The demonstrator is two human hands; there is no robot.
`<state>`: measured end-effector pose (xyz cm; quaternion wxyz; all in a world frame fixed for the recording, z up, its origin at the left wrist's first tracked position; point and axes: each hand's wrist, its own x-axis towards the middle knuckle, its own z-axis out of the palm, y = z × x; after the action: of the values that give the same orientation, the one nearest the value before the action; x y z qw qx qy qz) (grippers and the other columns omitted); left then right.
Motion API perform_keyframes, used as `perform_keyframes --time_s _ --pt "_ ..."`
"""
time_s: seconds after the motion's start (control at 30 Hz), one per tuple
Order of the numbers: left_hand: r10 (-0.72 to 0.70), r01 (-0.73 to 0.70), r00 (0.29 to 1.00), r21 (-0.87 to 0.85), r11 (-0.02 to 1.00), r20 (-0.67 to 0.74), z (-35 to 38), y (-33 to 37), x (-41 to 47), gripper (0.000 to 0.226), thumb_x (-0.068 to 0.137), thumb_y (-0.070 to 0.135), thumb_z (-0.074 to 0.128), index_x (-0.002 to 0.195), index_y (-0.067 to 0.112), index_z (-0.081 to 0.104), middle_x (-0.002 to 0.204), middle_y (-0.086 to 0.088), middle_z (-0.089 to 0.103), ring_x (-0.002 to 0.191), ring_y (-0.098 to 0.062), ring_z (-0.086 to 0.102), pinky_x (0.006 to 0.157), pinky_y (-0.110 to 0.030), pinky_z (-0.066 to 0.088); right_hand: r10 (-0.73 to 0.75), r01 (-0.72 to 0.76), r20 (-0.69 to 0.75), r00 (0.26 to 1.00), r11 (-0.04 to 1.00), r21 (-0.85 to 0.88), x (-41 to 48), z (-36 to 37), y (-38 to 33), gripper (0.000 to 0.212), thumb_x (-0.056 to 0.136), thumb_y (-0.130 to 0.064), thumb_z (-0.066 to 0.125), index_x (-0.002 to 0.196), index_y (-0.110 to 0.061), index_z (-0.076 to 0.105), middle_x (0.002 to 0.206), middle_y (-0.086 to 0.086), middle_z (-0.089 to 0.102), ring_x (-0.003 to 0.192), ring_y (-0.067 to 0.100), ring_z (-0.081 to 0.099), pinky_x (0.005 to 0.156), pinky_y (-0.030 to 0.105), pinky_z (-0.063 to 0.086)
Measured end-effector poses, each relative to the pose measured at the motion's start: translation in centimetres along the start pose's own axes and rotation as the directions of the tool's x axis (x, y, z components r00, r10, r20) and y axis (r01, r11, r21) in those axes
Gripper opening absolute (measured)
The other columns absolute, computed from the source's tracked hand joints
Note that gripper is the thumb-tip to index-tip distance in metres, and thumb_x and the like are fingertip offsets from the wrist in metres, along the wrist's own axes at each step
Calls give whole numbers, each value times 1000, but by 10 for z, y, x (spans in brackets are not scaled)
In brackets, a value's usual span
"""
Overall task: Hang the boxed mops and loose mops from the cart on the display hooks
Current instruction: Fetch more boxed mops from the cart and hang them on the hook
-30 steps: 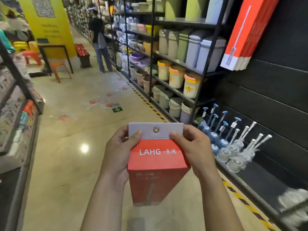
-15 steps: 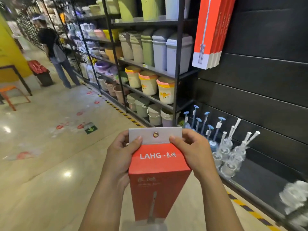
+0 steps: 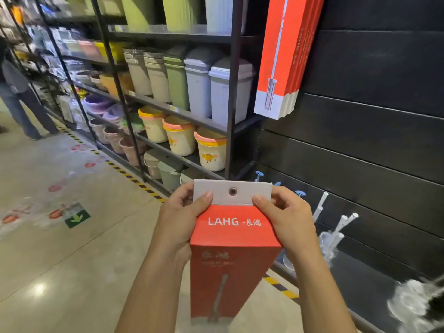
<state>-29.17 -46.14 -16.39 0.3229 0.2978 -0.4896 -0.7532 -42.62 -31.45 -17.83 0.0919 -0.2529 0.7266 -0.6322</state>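
Item: boxed mop (image 3: 234, 248), red carton, near centre. I am holding it upright, left grip (image 3: 177, 219) and right grip (image 3: 288, 219) both pinching its white hang tab (image 3: 247, 197) either side of the eyelet (image 3: 232, 191). Step, as I judge it: presenting for hanging. Next, probably: lifting far right beside the hung boxes (image 3: 286, 56), threading eyelet onto a hook.

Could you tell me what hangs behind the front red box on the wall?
More matching red boxes hang behind the front box, only edges showing, against the black wall panel. Their hook is hidden.
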Motion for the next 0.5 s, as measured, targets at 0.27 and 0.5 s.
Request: perform_keyframes --time_s 0.27,0.5 --pt "-51 53 978 0 999 204 23 23 158 21 93 10 74 111 22 74 104 -12 78 82 -30 78 69 -43 63 -60 31 -184 981 987 -157 121 38 -8 8 90 -26 79 95 -33 77 85 -17 76 77 9 71 68 25 57" --pt "-6 -22 932 71 997 363 71 53 271 20 93 9 74 109 21 74 96 -1 80 88 -30 78 80 -51 64 -111 64 -272 956 982 -177 222 38 -25 9 88 -19 81 93 -26 79 82 -11 77 67 0 65 60 10 48"
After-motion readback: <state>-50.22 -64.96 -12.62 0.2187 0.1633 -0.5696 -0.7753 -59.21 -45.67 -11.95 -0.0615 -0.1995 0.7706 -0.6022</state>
